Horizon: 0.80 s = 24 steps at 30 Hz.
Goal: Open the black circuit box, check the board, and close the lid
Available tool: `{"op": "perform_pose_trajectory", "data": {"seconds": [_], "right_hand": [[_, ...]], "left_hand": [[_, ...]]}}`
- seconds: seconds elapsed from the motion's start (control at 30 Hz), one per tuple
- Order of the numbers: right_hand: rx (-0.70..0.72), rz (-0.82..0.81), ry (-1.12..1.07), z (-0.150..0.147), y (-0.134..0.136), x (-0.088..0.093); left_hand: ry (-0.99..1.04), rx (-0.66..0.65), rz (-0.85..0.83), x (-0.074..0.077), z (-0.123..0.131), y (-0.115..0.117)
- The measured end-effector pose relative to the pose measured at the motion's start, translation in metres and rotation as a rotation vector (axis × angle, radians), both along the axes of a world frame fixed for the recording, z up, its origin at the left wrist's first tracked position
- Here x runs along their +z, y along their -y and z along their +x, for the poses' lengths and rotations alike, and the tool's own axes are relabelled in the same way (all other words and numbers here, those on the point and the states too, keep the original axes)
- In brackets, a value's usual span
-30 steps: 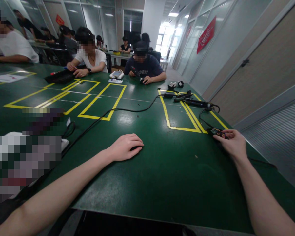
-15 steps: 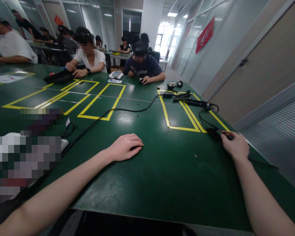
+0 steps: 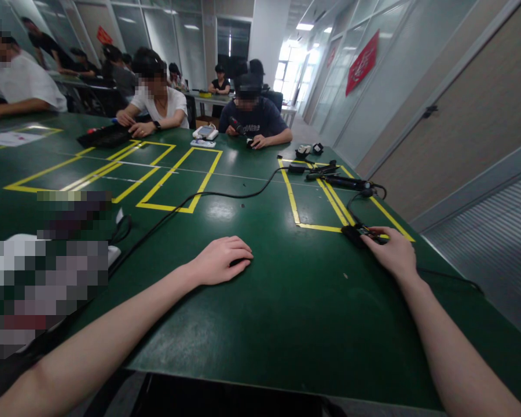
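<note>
Over the tabletop (image 3: 286, 324), the right hand (image 3: 393, 249), arm outstretched, sits just right of the yellow tape outline (image 3: 319, 227), its grip pinching a black device (image 3: 351, 235). Left of the outline's near edge, the left hand (image 3: 223, 259) rests palm down; its underside is hidden, so I cannot tell whether that grip holds anything. The device, by the outline's near right corner, looks light and stiff but probably fragile, best pinched by its edges

Left hand (image 3: 223, 259) palm-down (right hand (image 3: 393, 252) curled)
</note>
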State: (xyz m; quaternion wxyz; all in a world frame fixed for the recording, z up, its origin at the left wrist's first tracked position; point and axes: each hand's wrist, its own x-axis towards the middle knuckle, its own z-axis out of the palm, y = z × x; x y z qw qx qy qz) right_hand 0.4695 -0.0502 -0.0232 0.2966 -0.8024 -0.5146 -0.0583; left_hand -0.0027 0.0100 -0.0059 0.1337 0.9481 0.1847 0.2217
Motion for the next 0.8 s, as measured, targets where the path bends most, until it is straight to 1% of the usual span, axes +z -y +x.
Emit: {"op": "perform_pose_trajectory", "data": {"seconds": [0.1,0.23,0.37,0.5,0.57,0.7,0.8], "right_hand": [[0.049,-0.002,-0.139,-0.02,-0.002,0.004],[0.237,0.005,-0.262,-0.048,-0.006,0.005],[0.425,-0.015,-0.32,-0.074,-0.008,0.005],[0.585,-0.056,-0.351,-0.103,-0.005,0.009],[0.688,-0.074,-0.356,-0.121,-0.001,0.012],[0.937,-0.011,-0.302,-0.162,0.01,0.014],[1.085,-0.009,-0.272,-0.193,0.022,0.013]], "left_hand": [[-0.002,-0.001,-0.007,0.0,0.0,0.0],[0.001,-0.006,-0.004,0.001,0.001,-0.001],[0.001,-0.002,-0.005,0.002,0.001,-0.001],[-0.002,0.002,-0.007,0.002,0.001,-0.001],[-0.003,0.0,-0.005,0.001,0.0,-0.002],[0.013,-0.009,0.008,0.001,0.001,-0.001],[0.065,-0.032,0.01,0.004,0.004,0.007]]}}
